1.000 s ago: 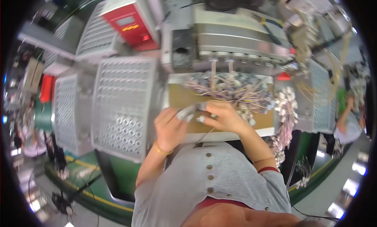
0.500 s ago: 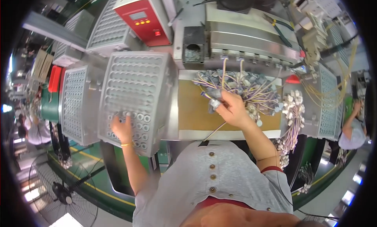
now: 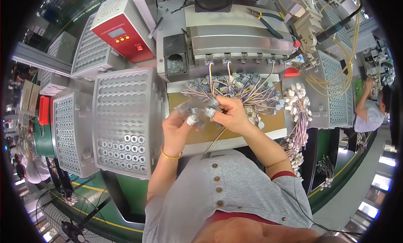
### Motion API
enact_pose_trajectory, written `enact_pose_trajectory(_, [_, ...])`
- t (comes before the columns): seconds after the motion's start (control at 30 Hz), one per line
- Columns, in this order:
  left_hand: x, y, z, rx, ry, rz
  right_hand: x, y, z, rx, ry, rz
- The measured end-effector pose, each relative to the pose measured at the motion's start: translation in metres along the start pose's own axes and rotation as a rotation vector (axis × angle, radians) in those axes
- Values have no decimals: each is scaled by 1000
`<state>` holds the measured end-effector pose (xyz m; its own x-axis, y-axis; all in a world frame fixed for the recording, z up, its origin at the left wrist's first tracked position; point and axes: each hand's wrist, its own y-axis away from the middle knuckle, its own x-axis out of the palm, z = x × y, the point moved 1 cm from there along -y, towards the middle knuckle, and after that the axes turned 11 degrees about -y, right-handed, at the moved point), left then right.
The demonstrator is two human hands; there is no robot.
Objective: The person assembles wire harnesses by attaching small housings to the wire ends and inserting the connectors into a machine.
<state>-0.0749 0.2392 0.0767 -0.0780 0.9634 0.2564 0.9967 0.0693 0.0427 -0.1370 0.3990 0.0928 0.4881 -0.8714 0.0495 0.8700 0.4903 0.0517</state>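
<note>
My left hand (image 3: 174, 131), with a yellow bracelet at its wrist, is closed in a pinch above the brown work mat (image 3: 184, 148). A small grey ring-like part (image 3: 194, 111) is at its fingertips, blurred by motion. Close beside it, my right hand (image 3: 233, 115) pinches the connector end of a wire harness (image 3: 213, 103); pale coverings show at the thumb tips. Behind my hands lies a heap of harnesses (image 3: 252, 91) with purple, white and yellow wires. To the left stands a pale tray (image 3: 121, 104), its nearer rows holding grey rings (image 3: 134, 149).
A metal fixture (image 3: 239, 45) with a row of connector slots stands behind the mat, with pliers (image 3: 268, 22) on top. At the back left is a red control box (image 3: 126, 39). White-connector harnesses (image 3: 298, 106) hang at the right. Another person (image 3: 369, 112) sits far right.
My left hand has moved right from the ring tray to meet my right hand over the mat. My right hand still holds the harness end. The view has shifted.
</note>
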Motion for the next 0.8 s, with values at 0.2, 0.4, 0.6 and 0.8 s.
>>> enact_pose_trajectory(0.2, [7,-1,-4,23,-30,29,-3,-3,2,-163,17,32])
enact_pose_trajectory(0.4, [10,1,1,127,-319,-64,-7,-3,4,-398,283,65])
enact_pose_trajectory(0.6, [10,7,-4,66,-357,-81,-4,-2,8,-485,348,15])
enact_pose_trajectory(0.8, [12,4,-2,31,-296,-45,-4,0,4,-343,366,150])
